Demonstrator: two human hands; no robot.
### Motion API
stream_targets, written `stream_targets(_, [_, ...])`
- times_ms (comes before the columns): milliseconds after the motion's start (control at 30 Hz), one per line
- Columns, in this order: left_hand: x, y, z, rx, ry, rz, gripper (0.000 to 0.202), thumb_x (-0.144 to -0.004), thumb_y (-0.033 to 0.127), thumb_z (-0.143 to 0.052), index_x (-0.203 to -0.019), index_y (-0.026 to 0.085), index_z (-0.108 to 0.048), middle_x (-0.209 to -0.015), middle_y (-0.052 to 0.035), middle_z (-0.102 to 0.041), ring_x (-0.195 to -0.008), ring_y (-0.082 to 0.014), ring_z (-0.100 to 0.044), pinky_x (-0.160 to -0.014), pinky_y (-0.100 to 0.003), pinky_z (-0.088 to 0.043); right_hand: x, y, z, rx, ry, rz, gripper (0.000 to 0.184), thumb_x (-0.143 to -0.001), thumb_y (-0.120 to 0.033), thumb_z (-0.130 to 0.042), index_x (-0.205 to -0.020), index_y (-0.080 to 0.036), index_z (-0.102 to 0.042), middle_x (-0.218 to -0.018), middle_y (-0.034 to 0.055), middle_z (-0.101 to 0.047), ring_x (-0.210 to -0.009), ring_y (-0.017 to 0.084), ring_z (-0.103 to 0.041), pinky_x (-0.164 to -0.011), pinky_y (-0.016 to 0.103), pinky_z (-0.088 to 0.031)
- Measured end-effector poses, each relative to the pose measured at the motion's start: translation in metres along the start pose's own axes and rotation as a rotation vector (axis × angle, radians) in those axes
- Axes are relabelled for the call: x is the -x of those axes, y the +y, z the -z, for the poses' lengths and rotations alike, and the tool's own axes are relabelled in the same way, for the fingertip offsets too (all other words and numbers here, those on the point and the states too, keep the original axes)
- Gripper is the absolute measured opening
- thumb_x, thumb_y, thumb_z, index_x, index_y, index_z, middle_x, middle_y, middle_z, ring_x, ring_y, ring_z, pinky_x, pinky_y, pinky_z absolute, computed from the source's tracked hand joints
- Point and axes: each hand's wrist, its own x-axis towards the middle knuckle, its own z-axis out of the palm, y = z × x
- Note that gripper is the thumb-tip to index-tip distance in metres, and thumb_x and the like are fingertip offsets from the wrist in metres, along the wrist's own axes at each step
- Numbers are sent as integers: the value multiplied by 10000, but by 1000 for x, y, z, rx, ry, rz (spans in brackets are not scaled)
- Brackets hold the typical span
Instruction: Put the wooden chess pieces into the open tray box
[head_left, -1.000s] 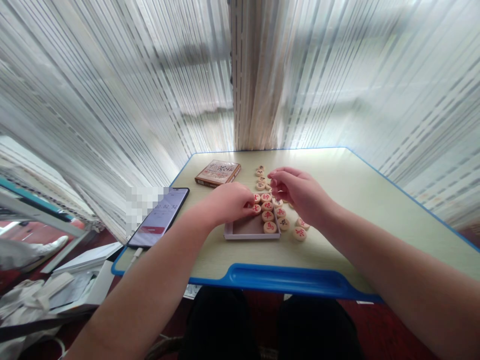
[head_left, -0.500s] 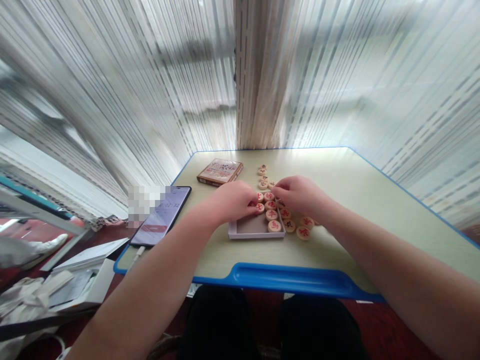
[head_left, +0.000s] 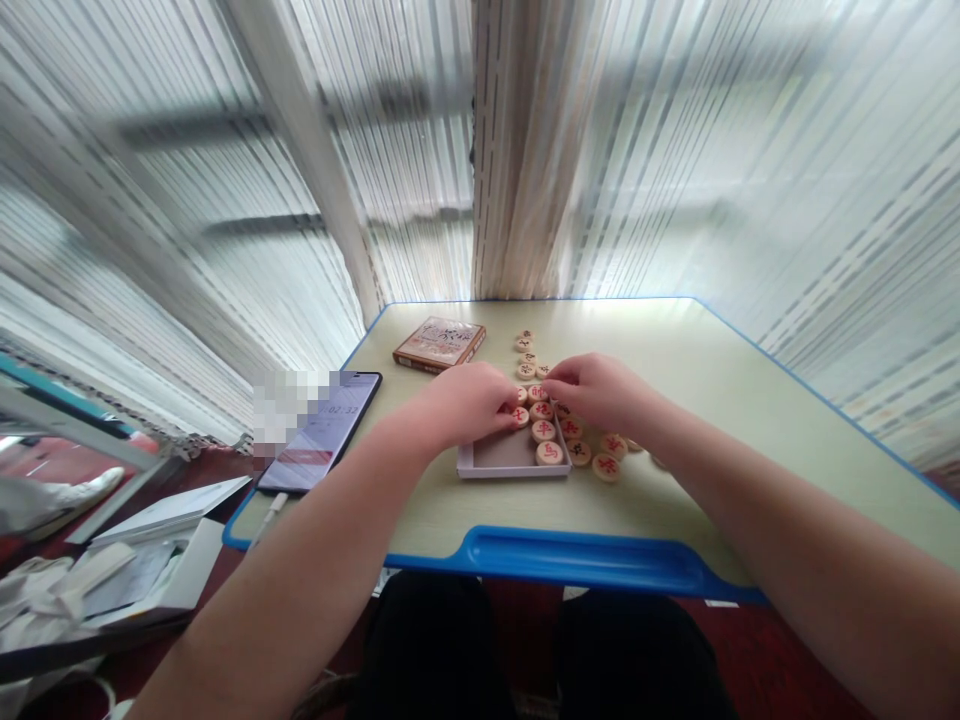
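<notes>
A shallow white box tray (head_left: pixel 499 462) lies on the pale desk (head_left: pixel 712 400) and holds several round wooden chess pieces (head_left: pixel 544 432) with red characters. More pieces (head_left: pixel 606 466) lie loose to its right and others (head_left: pixel 525 344) farther back. My left hand (head_left: pixel 469 400) rests curled over the tray's far left corner, fingertips touching a piece. My right hand (head_left: pixel 600 390) hovers over the tray's far right corner, thumb and finger pinched at a piece.
A brown printed box lid (head_left: pixel 439 343) lies at the back left of the desk. A phone (head_left: pixel 322 430) with a lit screen and a cable lies at the left edge. Striped curtains hang behind. Papers and boxes (head_left: pixel 142 560) clutter the floor on the left.
My right hand has come down from above the pieces to the tray's far right corner. My left hand has stayed at the tray.
</notes>
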Motion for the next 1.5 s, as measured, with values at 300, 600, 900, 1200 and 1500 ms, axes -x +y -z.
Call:
stream_targets(300, [2,-1,2,74,10,36,205,-797,345,-585,-784,183,-710,-728,-47,-667,-687,-163,-580,-610,-257,-369,1,1,-1,-19,27,-18,274,-787,-375,-521,-815,-196,-727,-738,55,-697,-629,163,-566,-541,260,-356])
stream_targets(600, [3,-7,0,88,17,102,188,-778,340,-605,-783,201,-731,-708,-41,-684,-682,-161,-594,-616,-255,-374,1,3,-1,11,43,-5,279,-784,-348,-507,-883,-205,-724,-813,64,-707,-683,183,-590,-570,275,-385])
stream_targets(900, [2,-10,-1,99,-26,111,187,-776,333,-601,-771,206,-737,-716,-32,-695,-663,-151,-587,-593,-249,-357,-2,27,34,60,-59,-75,293,-669,-191,-569,-914,-223,-727,-932,66,-698,-644,168,-587,-562,288,-427])
stream_targets(1200, [3,-8,1,123,-26,116,240,-769,395,-597,-760,194,-727,-671,-28,-673,-626,-142,-568,-577,-252,-340,15,13,26,171,-288,73,159,-640,-323,-665,-770,-238,-704,-640,14,-636,-490,122,-496,-453,258,-326])
stream_targets(1500, [2,-5,1,136,-42,99,219,-775,339,-582,-693,172,-698,-633,-26,-650,-594,-132,-536,-564,-247,-322,15,8,22,195,-280,63,208,-637,-362,-661,-789,-226,-702,-620,27,-631,-485,132,-494,-457,267,-323])
